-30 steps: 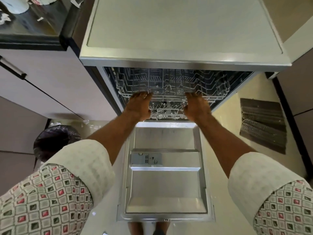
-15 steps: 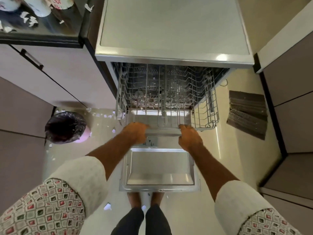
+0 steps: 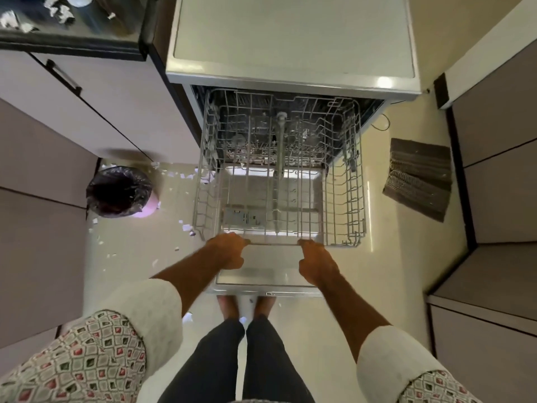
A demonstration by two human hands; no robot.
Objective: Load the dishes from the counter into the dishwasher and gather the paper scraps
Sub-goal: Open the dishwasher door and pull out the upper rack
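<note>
Gripping front rail of grey wire dishwasher rack (image 3: pixel 279 175) with both hands: left hand (image 3: pixel 229 253) curled round it left of centre, right hand (image 3: pixel 316 261) curled on it right of centre. Extended out of white-topped dishwasher (image 3: pixel 290 39), above lowered stainless steel door (image 3: pixel 267 274). At 9 o'clock from rack: white paper scraps (image 3: pixel 186 228) strewn on floor, near round bin with black liner (image 3: pixel 119 191). At 11 o'clock: dark counter (image 3: pixel 72 45) with more scraps; dishes there too blurred to identify.

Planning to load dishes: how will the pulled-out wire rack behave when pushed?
The wire rack looks empty, so it is probably light. Its wire grid likely stays stiff. Extended far over the door, it may sag or wobble slightly.
</note>
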